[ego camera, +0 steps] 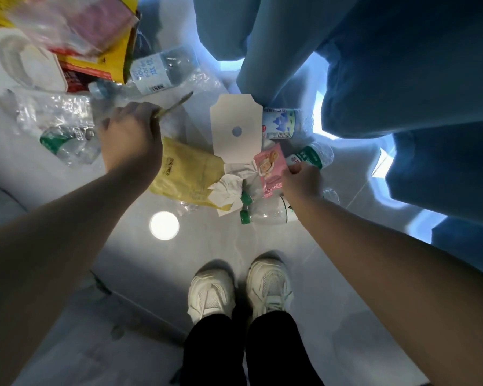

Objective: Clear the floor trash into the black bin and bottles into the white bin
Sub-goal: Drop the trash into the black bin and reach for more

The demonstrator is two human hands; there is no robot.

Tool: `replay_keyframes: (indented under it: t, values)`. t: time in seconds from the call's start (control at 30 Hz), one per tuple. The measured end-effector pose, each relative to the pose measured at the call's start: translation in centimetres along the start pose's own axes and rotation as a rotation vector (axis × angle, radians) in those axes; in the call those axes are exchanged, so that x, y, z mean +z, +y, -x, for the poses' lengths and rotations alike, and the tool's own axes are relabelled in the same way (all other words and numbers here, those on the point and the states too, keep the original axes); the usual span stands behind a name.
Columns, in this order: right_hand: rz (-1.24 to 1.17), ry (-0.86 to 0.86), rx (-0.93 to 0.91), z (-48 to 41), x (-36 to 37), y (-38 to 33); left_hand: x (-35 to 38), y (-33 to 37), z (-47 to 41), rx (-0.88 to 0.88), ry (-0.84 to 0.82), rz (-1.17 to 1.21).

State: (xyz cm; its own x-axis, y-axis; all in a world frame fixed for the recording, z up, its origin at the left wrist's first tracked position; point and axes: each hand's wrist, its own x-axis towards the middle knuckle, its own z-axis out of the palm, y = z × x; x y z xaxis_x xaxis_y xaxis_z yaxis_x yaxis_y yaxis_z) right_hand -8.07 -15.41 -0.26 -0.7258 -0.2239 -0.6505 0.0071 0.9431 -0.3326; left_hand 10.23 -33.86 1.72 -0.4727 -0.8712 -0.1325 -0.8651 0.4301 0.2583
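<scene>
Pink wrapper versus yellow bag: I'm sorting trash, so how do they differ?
The pink wrapper is pinched by the right hand; the yellow bag lies on the floor. The wrapper is smaller and pictured; the bag is larger with small print. Both are flat packaging.

Glossy floor point(234, 240), clear plastic bottles point(265, 211), crumpled tissue paper point(226, 188), matt white card point(234, 129).

Dim light with a cold blue cast. A round white glare spot sits on the glossy floor point(304, 246) near centre. Bright light glows through gaps in the blue fabric point(402, 79) at upper right. The packaging point(95, 23) at upper left is smeared by blur. Wide-angle distortion stretches the forearms point(39, 260) toward the lower corners; soft shadows lie around the shoes point(211, 296).
</scene>
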Motion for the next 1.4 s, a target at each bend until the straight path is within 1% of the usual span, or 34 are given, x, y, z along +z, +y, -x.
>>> replay_keyframes:
  t: [0.07, 0.1, 0.17, 0.27, 0.37, 0.5, 0.6, 0.77, 0.87, 0.93, 1.0, 1.07, 1.2, 1.33, 1.4]
  values:
    - [0.026, 0.010, -0.014, 0.3, -0.6, -0.1, -0.8, 0.4, 1.1, 0.019, -0.018, 0.127]
    - [0.030, 0.015, -0.021, 0.4, -0.7, -0.1, -0.8, 0.8, 1.8, 0.023, -0.067, 0.194]
    - [0.042, 0.026, -0.040, 0.4, -1.0, -0.2, 0.2, 1.6, 3.5, 0.024, -0.227, 0.259]
    - [0.069, 0.037, -0.062, 0.3, -1.1, -0.2, 3.1, 3.5, 6.0, 0.027, -0.465, 0.265]
    - [0.063, 0.060, -0.091, -0.3, -0.9, 0.2, 6.5, 4.9, 7.5, -0.018, -0.550, 0.181]
    - [0.041, 0.046, -0.154, -1.2, -0.2, 1.6, 10.0, 6.3, 8.0, -0.078, -0.527, -0.040]
    - [0.032, 0.042, -0.209, -1.5, 0.2, 2.5, 11.4, 6.8, 7.8, -0.115, -0.500, -0.115]
    - [-0.005, 0.016, -0.301, -1.4, 0.0, 3.2, 11.5, 6.3, 7.8, -0.094, -0.472, -0.081]
    - [-0.056, -0.007, -0.463, -1.4, -0.3, 1.8, 10.7, 5.7, 7.8, -0.051, -0.476, -0.058]
    - [-0.036, -0.020, -0.561, -2.1, -0.4, 0.1, 10.3, 5.5, 7.6, -0.025, -0.484, -0.072]
    - [-0.013, -0.048, -0.616, -3.1, -0.4, -2.0, 10.4, 5.4, 7.4, -0.029, -0.492, -0.071]
    - [0.000, -0.052, -0.608, -4.2, -0.3, -3.8, 10.9, 5.4, 7.3, -0.040, -0.501, -0.070]
    - [-0.012, 0.032, -0.560, -4.9, -0.2, -4.8, 11.5, 5.9, 7.2, -0.083, -0.496, -0.047]
    - [-0.060, -0.032, -0.624, -3.7, -0.7, -3.6, 11.3, 6.5, 7.3, -0.121, -0.541, 0.013]
    - [-0.088, -0.074, -0.624, -3.4, -0.8, -4.1, 11.0, 6.5, 7.2, -0.124, -0.545, 0.048]
